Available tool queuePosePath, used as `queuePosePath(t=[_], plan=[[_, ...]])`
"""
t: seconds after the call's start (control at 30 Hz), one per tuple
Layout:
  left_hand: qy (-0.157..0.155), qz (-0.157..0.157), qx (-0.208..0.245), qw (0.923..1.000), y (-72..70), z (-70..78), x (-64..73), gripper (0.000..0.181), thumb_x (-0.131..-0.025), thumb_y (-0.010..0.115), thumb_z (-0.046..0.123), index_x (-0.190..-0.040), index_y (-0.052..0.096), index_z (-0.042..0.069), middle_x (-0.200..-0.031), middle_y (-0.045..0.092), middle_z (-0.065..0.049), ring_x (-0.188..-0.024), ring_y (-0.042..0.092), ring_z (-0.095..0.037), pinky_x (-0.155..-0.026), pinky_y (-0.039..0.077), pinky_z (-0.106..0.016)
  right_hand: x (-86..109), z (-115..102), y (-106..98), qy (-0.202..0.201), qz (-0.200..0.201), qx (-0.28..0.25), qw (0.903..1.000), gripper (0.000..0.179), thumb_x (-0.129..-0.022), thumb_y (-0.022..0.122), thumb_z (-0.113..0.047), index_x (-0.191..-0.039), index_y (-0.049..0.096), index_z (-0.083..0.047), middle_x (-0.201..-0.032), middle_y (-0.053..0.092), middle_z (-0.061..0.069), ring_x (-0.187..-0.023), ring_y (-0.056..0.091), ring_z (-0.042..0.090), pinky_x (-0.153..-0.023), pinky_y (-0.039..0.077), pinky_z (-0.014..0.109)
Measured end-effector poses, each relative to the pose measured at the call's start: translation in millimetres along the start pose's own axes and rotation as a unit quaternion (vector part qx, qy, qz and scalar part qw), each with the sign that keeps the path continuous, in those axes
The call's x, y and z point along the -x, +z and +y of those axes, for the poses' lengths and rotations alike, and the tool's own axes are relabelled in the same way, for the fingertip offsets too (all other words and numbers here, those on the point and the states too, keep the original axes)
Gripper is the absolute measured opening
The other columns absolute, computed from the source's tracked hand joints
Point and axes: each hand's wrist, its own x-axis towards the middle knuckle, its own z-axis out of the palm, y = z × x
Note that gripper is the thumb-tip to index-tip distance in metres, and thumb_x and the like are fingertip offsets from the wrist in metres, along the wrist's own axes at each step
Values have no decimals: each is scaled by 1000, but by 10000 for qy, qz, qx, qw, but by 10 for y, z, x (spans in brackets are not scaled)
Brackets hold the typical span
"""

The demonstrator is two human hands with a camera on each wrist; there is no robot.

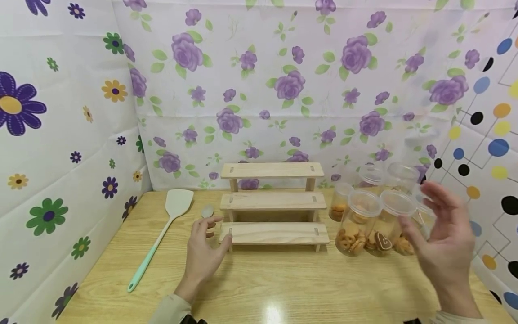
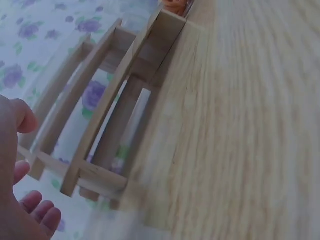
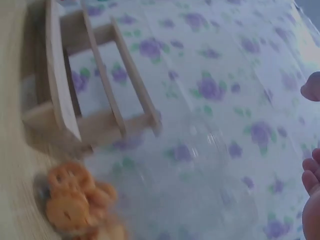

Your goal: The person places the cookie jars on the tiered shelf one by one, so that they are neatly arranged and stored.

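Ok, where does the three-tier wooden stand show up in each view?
Head: wooden stand near centre, slightly low.
Left wrist: wooden stand slants across the left half.
Right wrist: wooden stand at upper left.
Shared landmark: purple-flowered cloth behind it.

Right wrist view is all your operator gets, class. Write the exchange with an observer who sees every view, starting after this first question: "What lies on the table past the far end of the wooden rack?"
Observer: A spatula with a white head and a mint-green handle, left of the wooden rack in the head view.

Operator: And where is the left hand?

Observer: Beside the left end of the rack's lowest tier. Whether it touches, I can't tell.

Operator: Near me I see pretzel-shaped and round cookies. Any others?

Observer: Yes, a brown cookie with a white heart outline shows inside a front jar.
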Motion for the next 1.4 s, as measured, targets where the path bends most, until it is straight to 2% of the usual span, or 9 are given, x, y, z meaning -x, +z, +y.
queuePosePath(t=[0.13, 0.27, 0.37, 0.5, 0.73, 0.87, 1.1, 1.27, 1.4], plan=[[-574, -231, 424, 9972, 19, -89, -25, 50, -101, 84, 14, -146, 62, 5, -149, 57, -12, -136, 60, -34, -112, 57, -50, -5, 123, -362, 335, 415, 759, 9957, 84, -77, 71, 32, -156, 48, 14, -159, 51, 24, -149, 47, 34, -122, 38, 28], [-957, -368, 771, 9917, 43, -170, -25, 47, -105, 79, 15, -149, 62, 5, -153, 61, -14, -137, 66, -36, -111, 58, -44, 64, 286, -666, 749, 624, 1946, 9760, 91, -80, 71, 31, -163, 46, 3, -164, 49, 17, -151, 47, 28, -120, 37, 25], [-1179, -451, 924, 9877, 52, -228, -18, 43, -107, 76, 14, -148, 64, 9, -150, 65, -13, -135, 68, -36, -108, 59, -38, 129, 425, -833, 1129, 696, 2320, 9636, 95, -82, 72, 32, -166, 44, -4, -165, 49, 12, -150, 47, 24, -119, 38, 23], [-1412, -549, 1078, 9826, 51, -277, -11, 38, -108, 74, 11, -146, 67, 16, -145, 70, -9, -132, 69, -29, -105, 58, -28, 234, 591, -980, 1522, 825, 2089, 9625, 99, -82, 73, 32, -167, 43, -7, -163, 50, 9, -148, 48, 21, -119, 38, 21], [-1480, -637, 1140, 9803, 45, -306, -15, 31, -110, 73, 14, -140, 73, 20, -132, 77, -6, -124, 68, -21, -98, 56, -19, 386, 836, -1143, 2436, 976, 982, 9599, 96, -85, 75, 31, -167, 43, -7, -158, 51, 6, -145, 52, 17, -118, 42, 15], [-1472, -681, 1156, 9800, 38, -320, -17, 31, -111, 72, 15, -141, 74, 22, -130, 78, -5, -123, 68, -19, -99, 55, -20, 472, 945, -1218, 2904, 726, 1010, 9488, 92, -90, 80, 22, -168, 43, -10, -155, 55, -3, -144, 52, 11, -116, 41, 11], [-1403, -695, 1232, 9800, 34, -339, -12, 32, -111, 72, 15, -142, 73, 21, -130, 79, -7, -122, 69, -20, -99, 56, -20, 609, 1107, -1316, 3240, -43, 2077, 9230, 74, -96, 87, 1, -160, 54, -13, -146, 63, -16, -139, 56, 0, -110, 42, 6], [-1408, -728, 1212, 9799, 38, -344, -12, 32, -111, 72, 16, -143, 73, 22, -133, 78, -6, -124, 67, -19, -100, 56, -20, 673, 1165, -1352, 3327, -477, 2726, 9015, 73, -98, 88, -10, -163, 52, -15, -151, 62, -15, -132, 57, -8, -106, 45, 5], [-1400, -749, 1214, 9798, 31, -352, -22, 32, -111, 72, 17, -142, 73, 23, -134, 77, -5, -126, 67, -20, -102, 55, -20, 696, 1190, -1358, 3389, -673, 2822, 8949, 82, -100, 87, -14, -170, 45, -15, -158, 60, -8, -133, 55, -10, -106, 44, 5]])
